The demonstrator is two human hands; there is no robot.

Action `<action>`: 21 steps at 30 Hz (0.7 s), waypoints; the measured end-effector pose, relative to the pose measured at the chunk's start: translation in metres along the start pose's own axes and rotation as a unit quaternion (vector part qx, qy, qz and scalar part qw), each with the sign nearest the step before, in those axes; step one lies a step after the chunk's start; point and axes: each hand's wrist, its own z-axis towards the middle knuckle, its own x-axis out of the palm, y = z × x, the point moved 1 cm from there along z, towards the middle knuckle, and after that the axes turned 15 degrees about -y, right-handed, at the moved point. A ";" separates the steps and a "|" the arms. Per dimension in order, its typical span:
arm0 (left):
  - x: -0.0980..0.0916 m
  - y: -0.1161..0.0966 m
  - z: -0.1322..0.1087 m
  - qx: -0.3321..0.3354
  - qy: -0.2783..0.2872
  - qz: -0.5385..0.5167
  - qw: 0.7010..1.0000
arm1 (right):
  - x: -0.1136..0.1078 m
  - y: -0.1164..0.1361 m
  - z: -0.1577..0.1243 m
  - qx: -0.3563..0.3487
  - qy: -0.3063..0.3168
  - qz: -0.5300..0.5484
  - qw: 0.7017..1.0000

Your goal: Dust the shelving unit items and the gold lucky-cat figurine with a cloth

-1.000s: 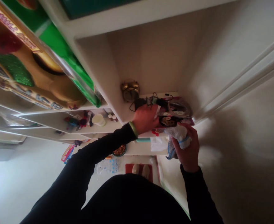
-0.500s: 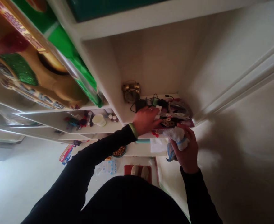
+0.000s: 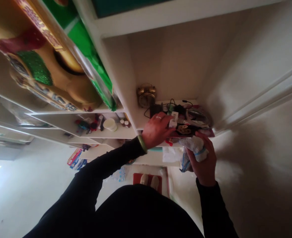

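Around the alarm clock I see a white shelf unit, with the clock standing at the back left corner of one bay. Left of the clock, across the divider, a big green and gold pack fills the neighbouring bay. Right of the clock and just in front of it lie a heap of black cables, a coil of wire and a printed card. The left hand, with a green bangle at its wrist, reaches in just below the clock. Its fingers are bent over a small white block, maybe a plug, and I cannot tell whether they grip it or only rest on it. The right hand is lower and to the right of the clock, off the shelf edge. It is closed tight round a crumpled plastic bag with a blue band.
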 end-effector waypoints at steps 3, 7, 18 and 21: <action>-0.011 0.011 -0.028 -0.008 -0.107 -0.065 0.992 | -0.003 0.000 -0.004 0.022 -0.009 0.025 0.999; -0.012 0.025 -0.063 -0.032 -0.162 -0.067 0.984 | -0.004 0.002 -0.007 0.028 -0.021 0.043 0.998; -0.007 0.039 -0.044 -0.015 -0.104 -0.100 0.989 | 0.004 0.002 -0.013 0.016 -0.061 0.073 0.995; -0.005 0.036 -0.028 -0.027 -0.016 -0.077 0.997 | 0.004 0.008 -0.015 0.025 -0.074 0.074 0.994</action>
